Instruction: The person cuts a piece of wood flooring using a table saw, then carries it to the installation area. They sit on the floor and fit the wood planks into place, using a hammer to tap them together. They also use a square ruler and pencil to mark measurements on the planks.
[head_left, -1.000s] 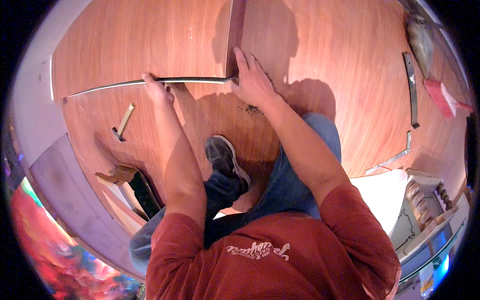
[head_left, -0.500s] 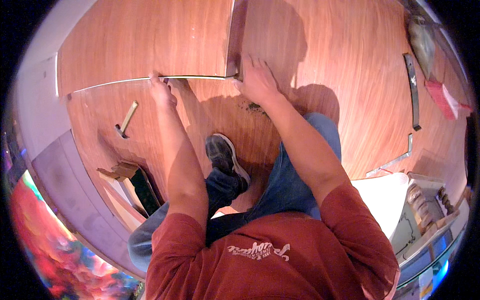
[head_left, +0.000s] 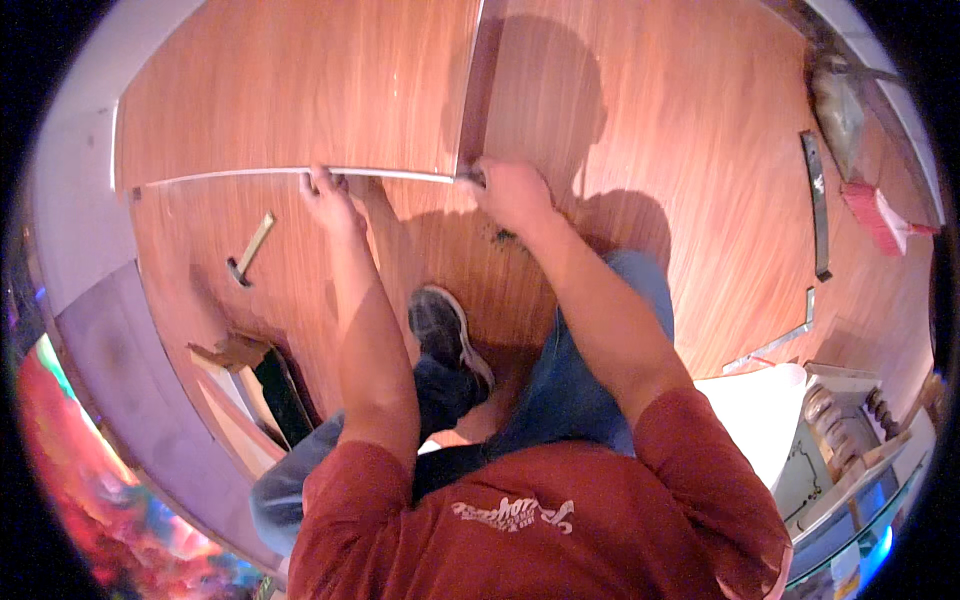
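Note:
A thin pale strip (head_left: 405, 175) runs across the lower edge of the upper wood-look board (head_left: 290, 95), meeting a dark upright edge (head_left: 472, 110) at the board's corner. My left hand (head_left: 330, 205) has its fingers wrapped round the strip near its middle. My right hand (head_left: 515, 195) is at the corner, fingers curled round something dark that I cannot make out. Dark crumbs (head_left: 503, 238) lie just below it. A pale-handled hammer (head_left: 254, 242) rests left of my left forearm.
My shoe (head_left: 438, 330) is between my forearms. Wood pieces (head_left: 270, 390) are at lower left. A dark flat bar (head_left: 815, 200), metal angle (head_left: 808, 315), red-and-white brush (head_left: 872, 215) and grey bag (head_left: 838, 110) lie right. A white sheet (head_left: 750, 415) and tray of oddments (head_left: 840, 430) are lower right.
My right hand's fingers have drawn back from along the upright edge and curled in at the corner. Both hands and the board's edge appear slightly lower in view.

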